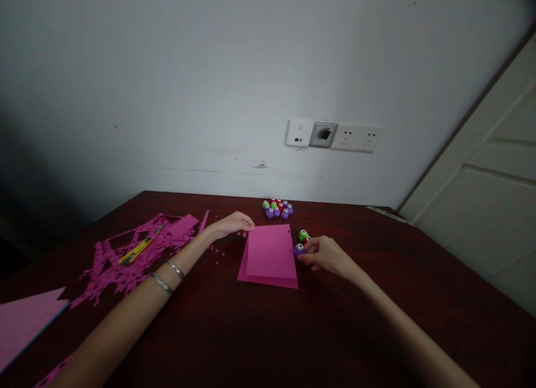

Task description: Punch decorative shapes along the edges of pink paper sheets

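A folded pink paper sheet lies on the dark red table. My left hand rests at the sheet's upper left corner, fingers curled together, touching its edge. My right hand is at the sheet's right edge, fingers closed on a small purple paper punch. A green punch with a red one beside it stands just above that hand. My left wrist wears two bracelets.
A cluster of several small punches in green, red and purple sits at the table's back. Cut pink paper scraps and a yellow utility knife lie at the left. More pink sheets are at the near left. Wall sockets sit above.
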Tool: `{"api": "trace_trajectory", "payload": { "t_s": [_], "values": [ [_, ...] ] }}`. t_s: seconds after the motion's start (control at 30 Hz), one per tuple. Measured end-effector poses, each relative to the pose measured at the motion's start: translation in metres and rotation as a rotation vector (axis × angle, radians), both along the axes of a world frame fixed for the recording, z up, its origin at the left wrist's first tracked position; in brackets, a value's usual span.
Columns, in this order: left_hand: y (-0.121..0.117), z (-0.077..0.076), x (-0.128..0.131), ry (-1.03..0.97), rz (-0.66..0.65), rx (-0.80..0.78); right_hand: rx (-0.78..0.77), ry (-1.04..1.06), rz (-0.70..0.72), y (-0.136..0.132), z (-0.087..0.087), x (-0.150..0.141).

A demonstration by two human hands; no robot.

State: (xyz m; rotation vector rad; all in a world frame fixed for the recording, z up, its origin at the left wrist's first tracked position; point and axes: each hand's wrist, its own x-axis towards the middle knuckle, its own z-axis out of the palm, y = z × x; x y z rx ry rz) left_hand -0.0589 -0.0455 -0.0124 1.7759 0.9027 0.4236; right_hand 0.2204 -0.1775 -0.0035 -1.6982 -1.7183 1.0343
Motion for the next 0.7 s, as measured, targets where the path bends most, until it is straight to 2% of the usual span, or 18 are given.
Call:
{"api": "trace_trajectory", "payload": {
  "t_s": [0.47, 0.7],
  "values": [
    [-0.0059, 0.0043, 0.0045, -0.013, 0.049, -0.028, 0.000, -0.039, 0.023, -0.0016, 0.0019, -0.0043],
    [-0.0044, 0.0003, 0.0050, -0.029, 0.071, -0.051, -0.026, -0.043, 0.078, -0.0034, 0.0043, -0.0055]
  ]
}}
